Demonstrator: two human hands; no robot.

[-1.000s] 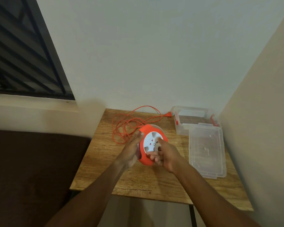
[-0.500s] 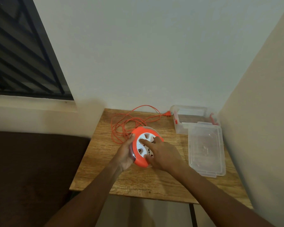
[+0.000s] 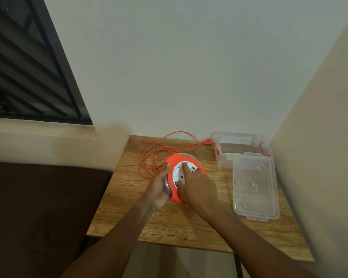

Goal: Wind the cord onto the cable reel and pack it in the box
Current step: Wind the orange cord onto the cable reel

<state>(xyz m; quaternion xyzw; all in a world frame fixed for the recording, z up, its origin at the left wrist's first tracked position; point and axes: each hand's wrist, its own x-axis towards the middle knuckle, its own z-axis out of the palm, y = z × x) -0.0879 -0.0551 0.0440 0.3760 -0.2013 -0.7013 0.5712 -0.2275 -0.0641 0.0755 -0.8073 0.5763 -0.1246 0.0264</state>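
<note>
An orange cable reel (image 3: 174, 163) with a white socket face is held tilted above the wooden table (image 3: 129, 197). My left hand (image 3: 159, 189) cups its left rim and clear back. My right hand (image 3: 197, 187) lies on the white face, fingers pressed into it. Loose orange cord (image 3: 149, 155) lies in loops behind the reel, and its plug (image 3: 207, 141) rests near the wall. The clear plastic box (image 3: 222, 157) with red latches stands open at the back right.
The clear lid (image 3: 255, 185) lies flat in front of the box by the right wall. A dark brown surface (image 3: 38, 207) sits left of the table. Walls close off the back and right; a window is at upper left.
The reel has shifted left and tipped flatter, with my left hand sliding lower on its rim. My right hand has turned on the white face, fingers now pointing up the reel.
</note>
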